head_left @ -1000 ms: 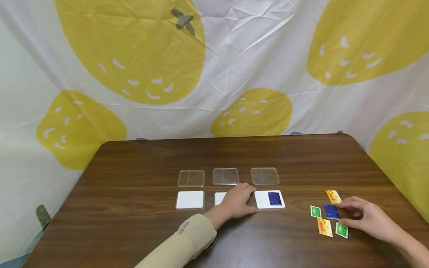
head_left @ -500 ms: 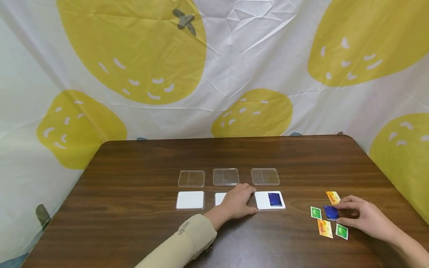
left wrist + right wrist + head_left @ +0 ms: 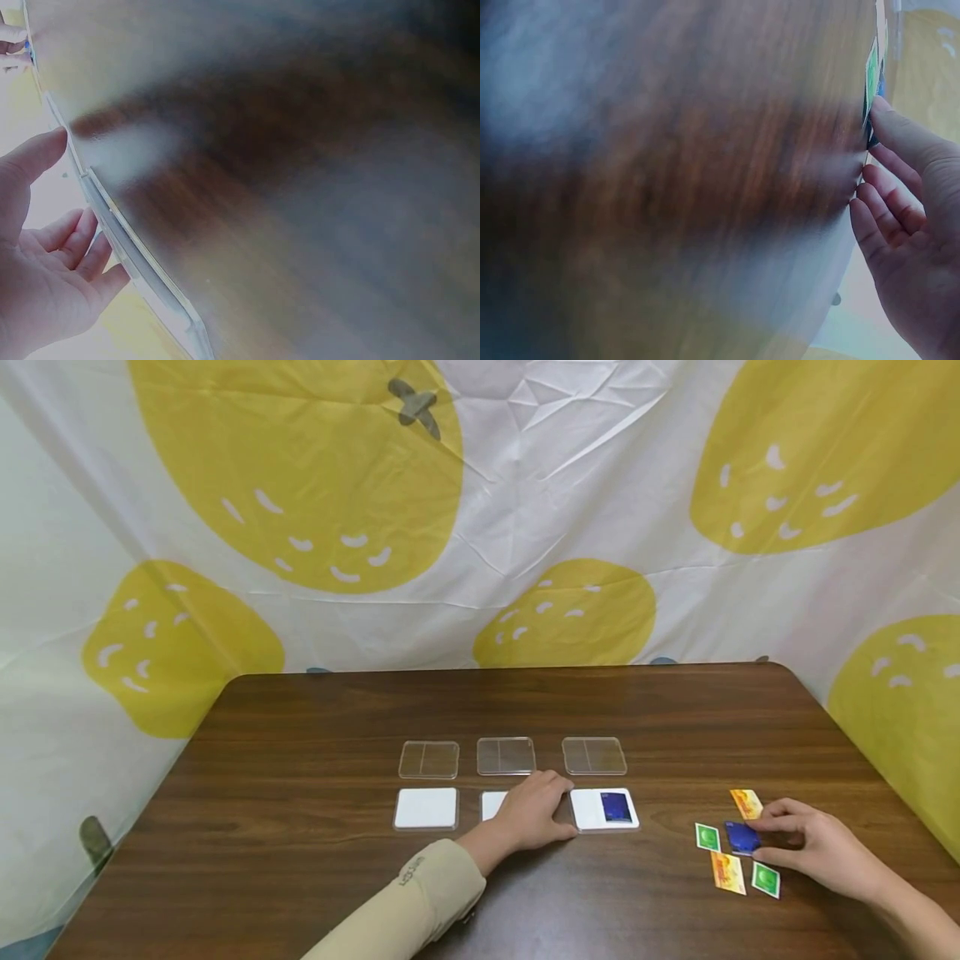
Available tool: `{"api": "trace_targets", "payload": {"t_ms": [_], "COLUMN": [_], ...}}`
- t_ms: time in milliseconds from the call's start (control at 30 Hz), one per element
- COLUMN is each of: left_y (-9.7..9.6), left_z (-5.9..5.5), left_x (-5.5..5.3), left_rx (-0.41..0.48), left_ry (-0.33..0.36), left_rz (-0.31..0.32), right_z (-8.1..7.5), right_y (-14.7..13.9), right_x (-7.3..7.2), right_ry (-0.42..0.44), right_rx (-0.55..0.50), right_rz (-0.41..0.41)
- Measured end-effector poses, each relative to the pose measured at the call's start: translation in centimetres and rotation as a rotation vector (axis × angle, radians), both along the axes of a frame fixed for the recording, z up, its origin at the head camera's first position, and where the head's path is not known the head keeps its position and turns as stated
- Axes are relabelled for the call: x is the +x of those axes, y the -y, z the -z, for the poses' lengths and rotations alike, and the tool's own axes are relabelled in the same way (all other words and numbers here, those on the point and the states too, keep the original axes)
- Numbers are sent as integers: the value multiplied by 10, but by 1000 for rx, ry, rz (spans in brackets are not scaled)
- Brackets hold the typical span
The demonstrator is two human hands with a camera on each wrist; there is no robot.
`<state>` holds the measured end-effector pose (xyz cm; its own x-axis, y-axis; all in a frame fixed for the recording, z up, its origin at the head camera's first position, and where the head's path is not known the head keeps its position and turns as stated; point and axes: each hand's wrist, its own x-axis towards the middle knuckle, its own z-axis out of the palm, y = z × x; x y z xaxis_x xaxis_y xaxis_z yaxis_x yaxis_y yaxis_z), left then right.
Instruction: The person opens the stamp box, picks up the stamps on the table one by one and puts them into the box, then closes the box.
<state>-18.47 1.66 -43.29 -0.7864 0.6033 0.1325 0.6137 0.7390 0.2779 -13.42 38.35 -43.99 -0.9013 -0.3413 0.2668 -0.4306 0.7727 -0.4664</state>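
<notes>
My right hand (image 3: 832, 852) pinches a small dark blue card (image 3: 741, 837) by its right edge, thumb and forefinger curled to it. The card looks slightly bowed. In the right wrist view, thumb and fingertips of the right hand (image 3: 922, 225) meet at the table surface. My left hand (image 3: 528, 810) grips the left end of the right-hand clear plastic case (image 3: 588, 810), forefinger at the far corner and thumb at the near one. That case has a white insert with a blue card (image 3: 617, 807) on its right half. The left hand (image 3: 52, 285) hides much of the middle case (image 3: 491, 803).
Green cards (image 3: 707, 837) and orange cards (image 3: 727, 872) lie around the pinched card. A white-lined case (image 3: 425, 808) is at the left. Three clear lids (image 3: 506, 756) form a row behind. A patterned cloth (image 3: 360, 635) hangs past the brown table (image 3: 337, 710).
The right thumb and forefinger have shifted slightly left onto the blue card, which now looks a little bowed. The left hand stays in place.
</notes>
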Motion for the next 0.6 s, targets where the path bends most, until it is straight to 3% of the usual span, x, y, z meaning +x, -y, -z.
{"api": "trace_targets", "payload": {"t_ms": [600], "left_y": [-1], "left_z": [2], "left_x": [-2], "left_rx": [-8], "left_ry": [-6], "left_rz": [-5], "right_z": [1], "right_y": [0], "right_x": [0], "right_ry": [-36], "right_rx": [28], "right_rz": [26]}}
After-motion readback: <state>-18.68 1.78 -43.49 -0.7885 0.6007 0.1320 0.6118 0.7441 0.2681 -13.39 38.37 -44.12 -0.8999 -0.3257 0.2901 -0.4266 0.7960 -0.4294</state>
